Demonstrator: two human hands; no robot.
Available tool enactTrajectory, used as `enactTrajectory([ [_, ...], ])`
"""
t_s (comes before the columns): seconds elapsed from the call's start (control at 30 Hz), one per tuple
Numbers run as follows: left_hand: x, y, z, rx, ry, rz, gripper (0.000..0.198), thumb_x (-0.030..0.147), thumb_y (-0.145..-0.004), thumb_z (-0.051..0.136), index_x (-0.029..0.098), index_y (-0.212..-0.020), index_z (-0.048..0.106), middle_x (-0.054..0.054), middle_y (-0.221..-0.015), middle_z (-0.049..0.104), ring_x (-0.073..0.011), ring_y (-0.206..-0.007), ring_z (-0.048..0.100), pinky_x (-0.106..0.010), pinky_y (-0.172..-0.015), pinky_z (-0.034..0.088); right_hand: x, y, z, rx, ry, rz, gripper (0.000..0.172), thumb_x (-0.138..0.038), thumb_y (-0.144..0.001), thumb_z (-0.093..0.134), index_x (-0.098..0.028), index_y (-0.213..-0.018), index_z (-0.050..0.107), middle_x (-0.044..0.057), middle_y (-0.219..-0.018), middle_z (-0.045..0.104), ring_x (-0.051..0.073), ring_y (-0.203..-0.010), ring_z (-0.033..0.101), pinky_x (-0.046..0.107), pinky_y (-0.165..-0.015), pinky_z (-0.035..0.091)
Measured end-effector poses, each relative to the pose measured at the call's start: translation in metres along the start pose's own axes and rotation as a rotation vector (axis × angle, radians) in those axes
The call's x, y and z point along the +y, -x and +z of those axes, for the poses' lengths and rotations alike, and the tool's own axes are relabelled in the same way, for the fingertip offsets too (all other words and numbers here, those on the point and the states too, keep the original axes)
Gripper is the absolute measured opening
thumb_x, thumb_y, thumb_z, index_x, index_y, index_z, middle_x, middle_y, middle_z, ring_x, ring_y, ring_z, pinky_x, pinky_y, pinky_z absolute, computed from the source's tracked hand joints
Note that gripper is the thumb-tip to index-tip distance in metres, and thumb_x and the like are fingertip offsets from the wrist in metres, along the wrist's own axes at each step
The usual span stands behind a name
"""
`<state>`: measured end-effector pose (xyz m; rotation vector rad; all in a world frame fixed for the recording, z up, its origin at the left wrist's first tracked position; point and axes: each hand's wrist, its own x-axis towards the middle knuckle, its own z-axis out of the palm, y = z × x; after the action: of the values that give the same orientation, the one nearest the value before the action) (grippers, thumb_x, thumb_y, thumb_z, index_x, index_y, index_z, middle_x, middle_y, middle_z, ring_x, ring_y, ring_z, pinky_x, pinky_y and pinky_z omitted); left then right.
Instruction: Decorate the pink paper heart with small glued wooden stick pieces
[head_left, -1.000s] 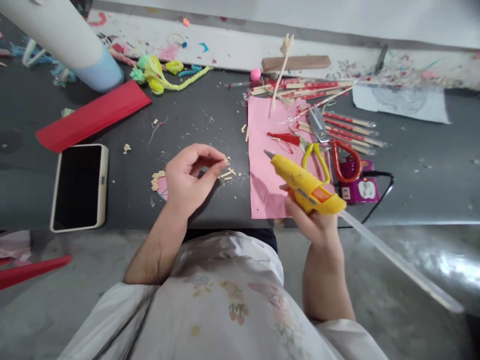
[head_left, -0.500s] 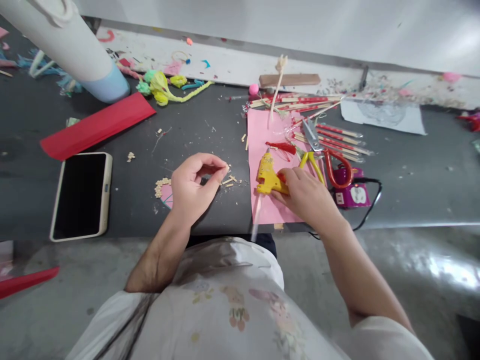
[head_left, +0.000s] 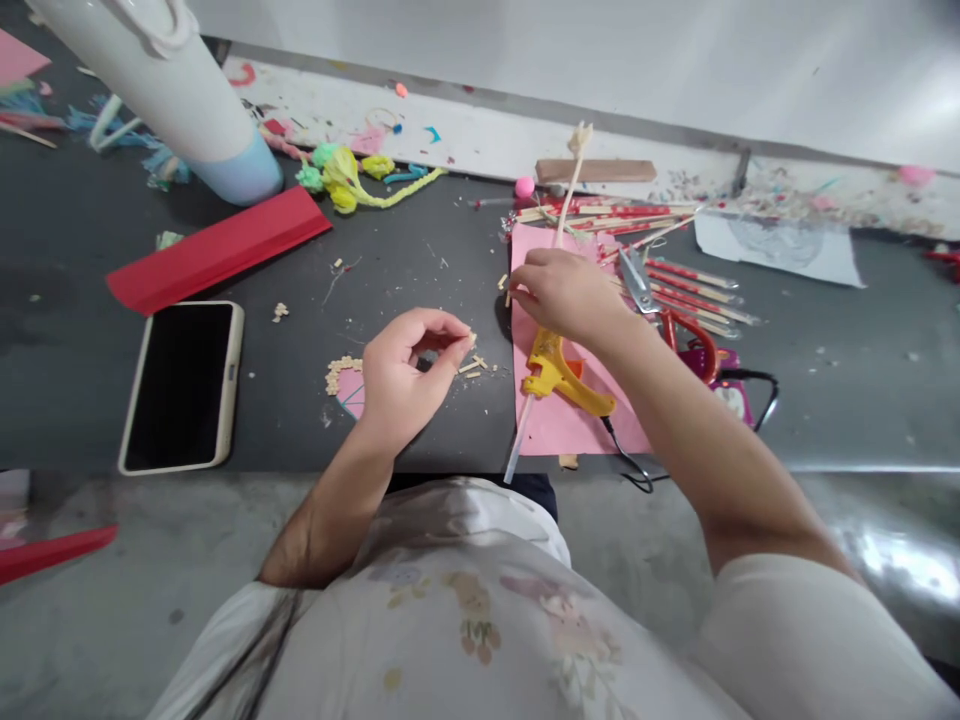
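Glue gun (head_left: pixel 559 375) lies just below right hand (head_left: pixel 566 295), seemingly untouched

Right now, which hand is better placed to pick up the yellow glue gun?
Probably the right hand: it is next to the glue gun on the pink paper; the left hand pinches a wooden bit.

Pretty clearly my craft bench, a hobby workshop kind of spot: dark table (head_left: pixel 390 250) littered with wood bits (head_left: pixel 472 365), glue gun (head_left: pixel 559 378) and pink paper (head_left: pixel 555 430) mid-frame, scissors (head_left: pixel 637 280) and sticks (head_left: pixel 690 275) to the right, folded red paper (head_left: pixel 217 250) upper left, and a paint-smeared ledge (head_left: pixel 480 130) along the top.
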<state>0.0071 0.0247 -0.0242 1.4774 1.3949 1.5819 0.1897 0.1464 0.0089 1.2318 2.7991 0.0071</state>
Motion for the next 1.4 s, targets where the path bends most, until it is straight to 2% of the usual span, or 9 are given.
enactTrajectory([
  [0.17, -0.001, 0.001, -0.001, -0.003, -0.005, -0.005, 0.007, 0.023, -0.080, 0.073, 0.020, -0.085, 0.068, 0.000, -0.081, 0.070, -0.0098, -0.073, 0.067, -0.021, -0.068, 0.057, 0.006, -0.019, 0.009, -0.031, 0.044, -0.052, 0.026, -0.020, -0.092, 0.046, -0.015, -0.089, 0.072, 0.011, -0.090, 0.067, 0.021, -0.078, 0.054, 0.032, -0.065, 0.030],
  [0.33, 0.001, 0.001, -0.002, -0.005, 0.000, 0.007, 0.007, 0.021, -0.080, 0.073, 0.021, -0.085, 0.068, 0.001, -0.082, 0.070, -0.0090, -0.073, 0.066, -0.020, -0.068, 0.056, 0.006, -0.024, 0.006, -0.031, 0.055, -0.071, 0.028, -0.017, -0.090, 0.046, -0.015, -0.087, 0.073, 0.011, -0.089, 0.068, 0.021, -0.078, 0.054, 0.033, -0.061, 0.028],
  [0.6, 0.001, 0.001, -0.002, 0.002, 0.023, 0.024, 0.009, 0.017, -0.079, 0.073, 0.021, -0.085, 0.068, 0.002, -0.081, 0.071, -0.0081, -0.071, 0.066, -0.019, -0.068, 0.056, 0.007, -0.032, 0.006, -0.016, 0.139, -0.180, 0.030, -0.012, -0.088, 0.043, -0.016, -0.083, 0.072, 0.010, -0.090, 0.069, 0.020, -0.077, 0.053, 0.034, -0.060, 0.026],
  [0.73, 0.001, 0.000, -0.002, 0.003, 0.014, 0.020, 0.007, 0.018, -0.080, 0.072, 0.021, -0.085, 0.068, 0.001, -0.081, 0.070, -0.0087, -0.072, 0.066, -0.019, -0.068, 0.056, 0.002, -0.029, 0.001, -0.068, 0.182, -0.220, 0.032, -0.007, -0.085, 0.041, -0.015, -0.082, 0.072, 0.011, -0.086, 0.068, 0.022, -0.078, 0.054, 0.034, -0.059, 0.024],
  [1.07, 0.002, 0.000, -0.002, 0.013, -0.003, 0.031, 0.007, 0.018, -0.080, 0.072, 0.020, -0.085, 0.068, 0.001, -0.081, 0.070, -0.0089, -0.072, 0.066, -0.020, -0.068, 0.056, 0.000, -0.028, 0.001, -0.089, 0.180, -0.150, 0.030, -0.011, -0.085, 0.042, -0.015, -0.084, 0.072, 0.012, -0.089, 0.069, 0.023, -0.079, 0.055, 0.034, -0.058, 0.025],
  [1.4, 0.001, 0.000, -0.002, 0.018, 0.008, 0.003, 0.006, 0.020, -0.080, 0.072, 0.020, -0.084, 0.067, 0.001, -0.080, 0.070, -0.0090, -0.073, 0.066, -0.021, -0.069, 0.057, -0.007, -0.030, 0.001, -0.098, 0.147, -0.069, 0.029, -0.007, -0.083, 0.045, -0.015, -0.085, 0.073, 0.013, -0.091, 0.070, 0.024, -0.081, 0.059, 0.033, -0.057, 0.027],
])
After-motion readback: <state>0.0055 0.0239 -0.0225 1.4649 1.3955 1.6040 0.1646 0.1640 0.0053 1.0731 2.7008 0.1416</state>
